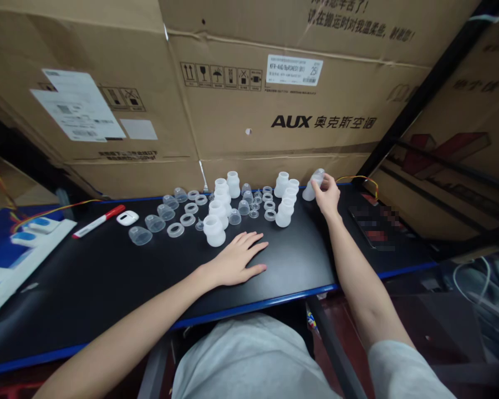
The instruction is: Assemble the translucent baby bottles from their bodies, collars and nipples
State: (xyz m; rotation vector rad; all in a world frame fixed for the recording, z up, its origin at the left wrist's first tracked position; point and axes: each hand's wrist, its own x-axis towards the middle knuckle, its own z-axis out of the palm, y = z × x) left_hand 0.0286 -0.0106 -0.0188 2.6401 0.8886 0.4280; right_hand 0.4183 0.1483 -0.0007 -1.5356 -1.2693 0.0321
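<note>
My left hand (238,259) lies flat on the black table, fingers spread, just right of the nearest white bottle (214,231). At the back right, my right hand (327,193) has its fingers around a capped bottle (313,186) with a clear dome on top. Several open white bottles stand in a left row, and another row (284,213) runs nearer the right hand. Between the rows lie small clear domes (234,216) and rings (270,214). Left of them are more rings (175,230) and larger clear caps (140,235).
A red and white marker (98,221) and a small white case (127,218) lie on the left. A white rack (33,255) is at the far left. A dark phone (361,227) lies right of my right forearm. Large cardboard boxes (233,122) stand behind the table (108,282).
</note>
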